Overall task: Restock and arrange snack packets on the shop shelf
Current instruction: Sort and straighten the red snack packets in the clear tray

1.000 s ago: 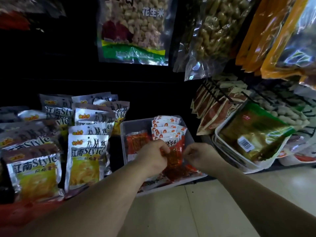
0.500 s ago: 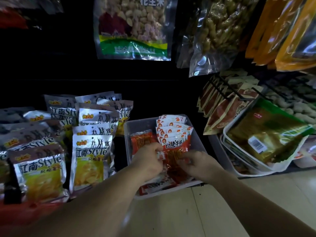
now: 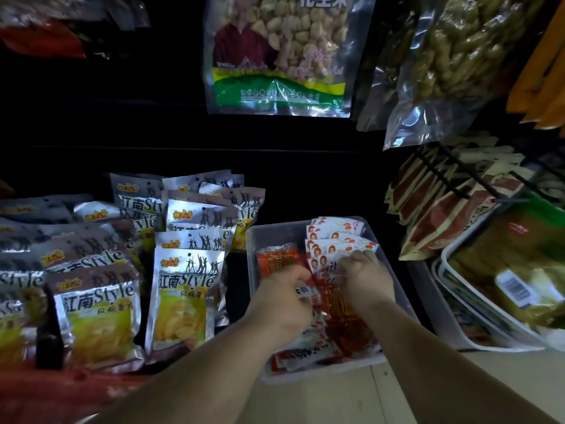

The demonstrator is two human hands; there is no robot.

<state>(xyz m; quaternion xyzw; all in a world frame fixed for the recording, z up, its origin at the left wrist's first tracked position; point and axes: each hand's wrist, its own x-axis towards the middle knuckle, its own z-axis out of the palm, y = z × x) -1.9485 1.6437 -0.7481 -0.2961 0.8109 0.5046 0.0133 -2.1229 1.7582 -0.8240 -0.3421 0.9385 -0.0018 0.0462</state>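
Both gripping red packets (image 3: pixel 335 302), left hand (image 3: pixel 279 298), right hand (image 3: pixel 367 278)

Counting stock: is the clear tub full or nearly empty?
Partly full: red-and-white packets stand in a row on its right and lie at its front; the clear tub's back-left corner shows bare.

small packets (image 3: pixel 336 240) are standing in rows in the bin (image 3: pixel 275 235). pouches (image 3: pixel 183 295) are standing in rows left of the bin, stacked baskets (image 3: pixel 444 261) are sitting to its right, and bags (image 3: pixel 275 56) are hanging above.
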